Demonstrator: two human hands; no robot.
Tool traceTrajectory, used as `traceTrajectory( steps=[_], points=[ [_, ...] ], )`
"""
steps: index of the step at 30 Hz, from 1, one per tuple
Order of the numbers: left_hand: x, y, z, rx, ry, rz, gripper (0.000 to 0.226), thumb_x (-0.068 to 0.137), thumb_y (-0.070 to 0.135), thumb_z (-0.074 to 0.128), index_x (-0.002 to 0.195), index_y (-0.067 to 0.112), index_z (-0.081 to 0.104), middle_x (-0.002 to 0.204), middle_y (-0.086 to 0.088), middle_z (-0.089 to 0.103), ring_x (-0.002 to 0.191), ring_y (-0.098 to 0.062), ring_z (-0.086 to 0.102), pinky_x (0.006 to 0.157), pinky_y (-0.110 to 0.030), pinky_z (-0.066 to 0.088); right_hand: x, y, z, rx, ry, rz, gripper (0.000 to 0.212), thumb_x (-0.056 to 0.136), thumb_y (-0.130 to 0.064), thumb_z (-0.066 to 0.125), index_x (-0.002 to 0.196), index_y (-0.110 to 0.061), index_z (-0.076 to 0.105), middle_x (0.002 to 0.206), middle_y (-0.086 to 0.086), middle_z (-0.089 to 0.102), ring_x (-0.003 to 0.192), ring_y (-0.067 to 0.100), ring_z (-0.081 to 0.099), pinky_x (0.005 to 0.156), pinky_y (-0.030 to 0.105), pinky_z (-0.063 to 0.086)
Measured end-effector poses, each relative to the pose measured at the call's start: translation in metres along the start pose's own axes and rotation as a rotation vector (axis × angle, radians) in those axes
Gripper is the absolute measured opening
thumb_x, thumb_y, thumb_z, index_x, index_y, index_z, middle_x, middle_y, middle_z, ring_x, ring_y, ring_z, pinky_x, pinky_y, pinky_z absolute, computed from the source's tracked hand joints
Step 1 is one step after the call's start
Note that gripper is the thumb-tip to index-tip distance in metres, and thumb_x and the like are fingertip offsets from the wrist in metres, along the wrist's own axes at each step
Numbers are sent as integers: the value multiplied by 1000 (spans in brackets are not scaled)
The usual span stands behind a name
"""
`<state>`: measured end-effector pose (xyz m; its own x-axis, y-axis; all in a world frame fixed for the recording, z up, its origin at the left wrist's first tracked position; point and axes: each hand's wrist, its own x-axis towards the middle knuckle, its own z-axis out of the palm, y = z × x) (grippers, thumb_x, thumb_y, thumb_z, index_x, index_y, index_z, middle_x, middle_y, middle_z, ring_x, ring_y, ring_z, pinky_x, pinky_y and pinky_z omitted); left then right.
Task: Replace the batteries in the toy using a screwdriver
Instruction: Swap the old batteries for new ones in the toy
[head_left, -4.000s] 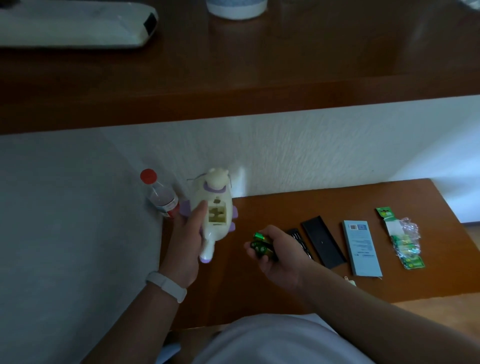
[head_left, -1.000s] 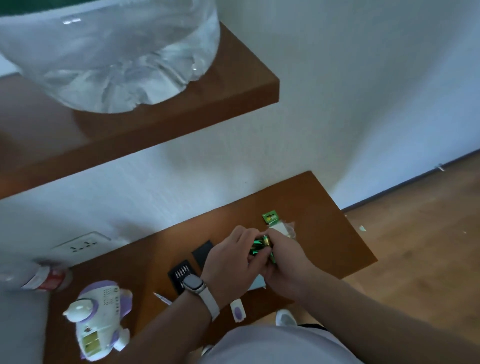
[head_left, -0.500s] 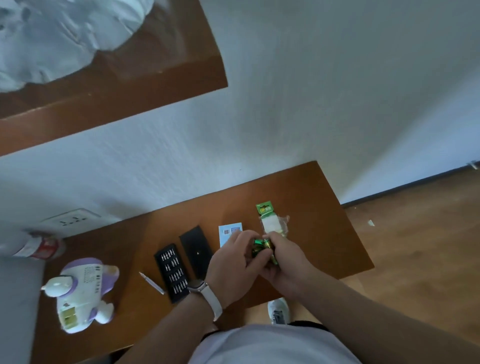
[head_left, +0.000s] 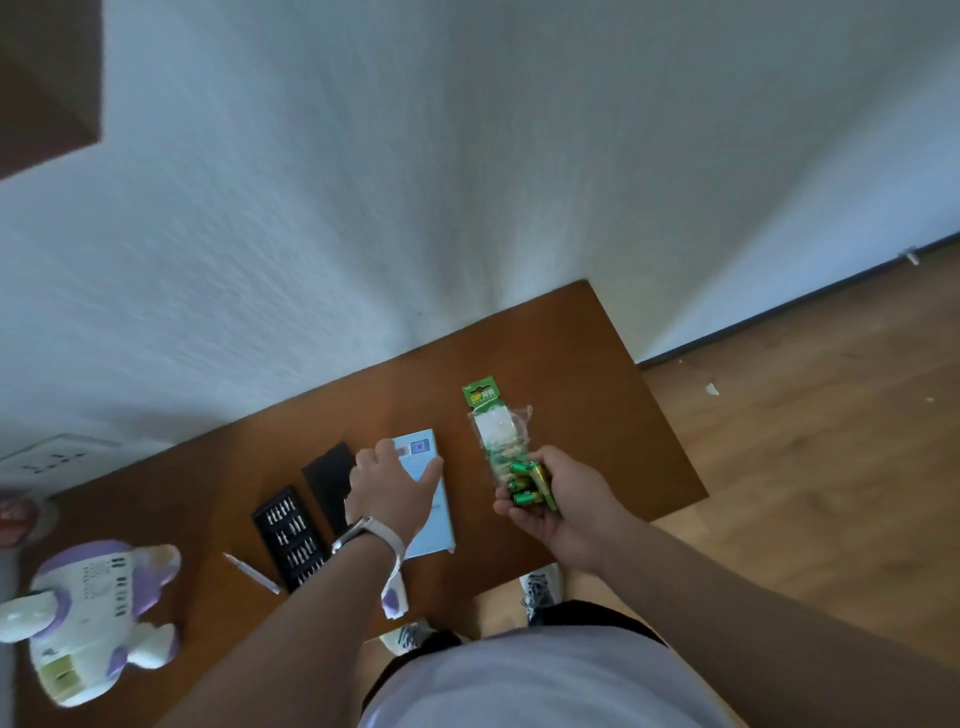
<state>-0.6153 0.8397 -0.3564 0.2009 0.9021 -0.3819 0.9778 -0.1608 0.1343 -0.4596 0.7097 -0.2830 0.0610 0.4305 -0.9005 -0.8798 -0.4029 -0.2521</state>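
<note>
- As a person stands over a brown worktop (head_left: 597, 389) set against a white wall, the right hand (head_left: 571, 504) lies palm up above the worktop's right half, its grip curled round a few green batteries (head_left: 527, 486)
- The left hand (head_left: 387, 493), with a pale-strapped watch (head_left: 363, 532) at the wrist, is over a light blue box (head_left: 439, 519) at mid-worktop, its grip spread and holding nothing; whether the fingers touch the box cannot be told
- An opened green battery pack (head_left: 493, 426) lies just beyond the right hand, reaching toward the far edge
- The white-and-purple toy (head_left: 93, 618) lies at the near left corner, well apart from both hands, with a yellowish recess showing at its nearer end
- A slim screwdriver (head_left: 254, 574) lies close to the near edge, between the toy and an open black bit case (head_left: 288, 535); a black lid (head_left: 330, 478) lies just beside the case, toward the box
- A small white-and-purple piece (head_left: 394, 597) sits at the near edge, below the left wrist
</note>
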Motion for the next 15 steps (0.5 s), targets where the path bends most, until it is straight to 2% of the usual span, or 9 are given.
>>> traceTrajectory(
  steps=[3,7,10,12,15],
  points=[
    [7,9,4,75,20,-18,79,83,72,55,135,15,39,125,-10,54,109,-30,59,86,-43,52,-1,0,-11,37,-3,2,37,100,-26,47,99,6,67,73,19,67,60,24,67,46,25,56],
    [11,20,2,69,16,-12,85,82,68,62,142,16,31,128,-10,54,109,-31,60,86,-43,51,-5,-3,-21,77,-6,-1,35,101,-25,47,98,6,65,74,20,67,59,24,67,45,25,56],
    [11,28,-4,-274,-33,-59,85,81,59,69,145,23,26,130,-7,50,105,-28,60,81,-46,58,-7,-5,-25,94,-24,-1,34,101,-25,48,100,6,63,75,21,67,60,25,68,46,25,57],
    [5,34,-14,-590,-71,-41,80,83,48,74,145,30,26,133,-6,49,105,-25,59,77,-41,61,-8,-7,-25,93,-44,0,32,101,-24,48,98,5,63,76,21,68,63,25,67,48,26,57],
    [-14,46,-43,-888,-126,56,67,91,28,70,145,32,31,125,-3,53,104,-22,60,77,-31,56,-9,-9,-20,72,-91,-5,32,100,-23,48,101,6,63,79,21,69,67,26,67,49,26,57]
  ],
)
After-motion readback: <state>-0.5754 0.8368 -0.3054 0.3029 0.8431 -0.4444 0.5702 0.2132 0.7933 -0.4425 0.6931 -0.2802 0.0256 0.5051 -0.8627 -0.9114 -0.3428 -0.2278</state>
